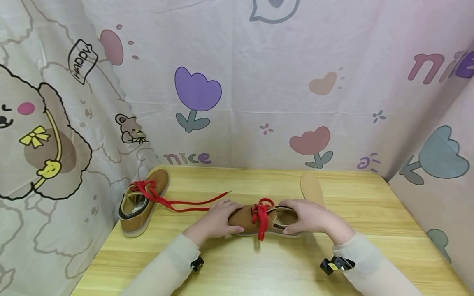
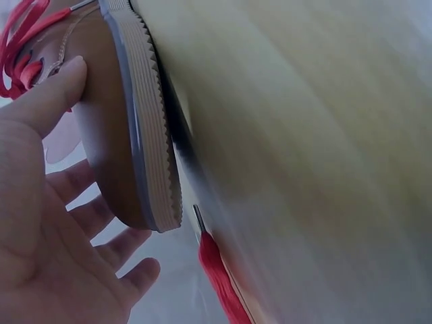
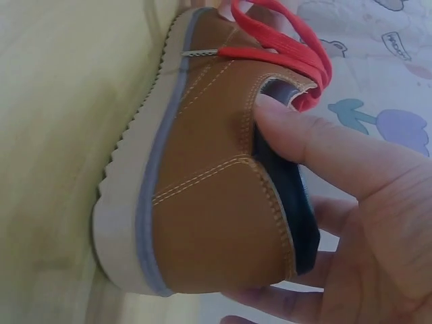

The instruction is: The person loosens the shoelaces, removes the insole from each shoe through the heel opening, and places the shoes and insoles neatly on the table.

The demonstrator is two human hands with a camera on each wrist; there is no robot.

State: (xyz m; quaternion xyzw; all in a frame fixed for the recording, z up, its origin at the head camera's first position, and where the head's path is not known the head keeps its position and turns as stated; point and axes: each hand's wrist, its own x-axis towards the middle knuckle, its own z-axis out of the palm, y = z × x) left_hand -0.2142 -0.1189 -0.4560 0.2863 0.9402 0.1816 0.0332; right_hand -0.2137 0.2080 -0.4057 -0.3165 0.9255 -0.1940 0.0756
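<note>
A brown leather shoe with a pale ridged sole lies sideways across the table between both hands, its toe to the left. My left hand grips the toe end, thumb on the near side and fingers on the far side. At the heel end, my right hand holds the shoe's collar, the thumb against its dark padded edge and the fingers beyond. A red lace is gathered over the shoe's tongue, with a loop standing up and a metal-tipped end hanging down the near side.
A matching brown shoe stands at the table's left edge. Its long red laces stretch right, toward my left hand. A flat tan insole lies behind my right hand. Printed curtains hang behind and at both sides of the wooden table.
</note>
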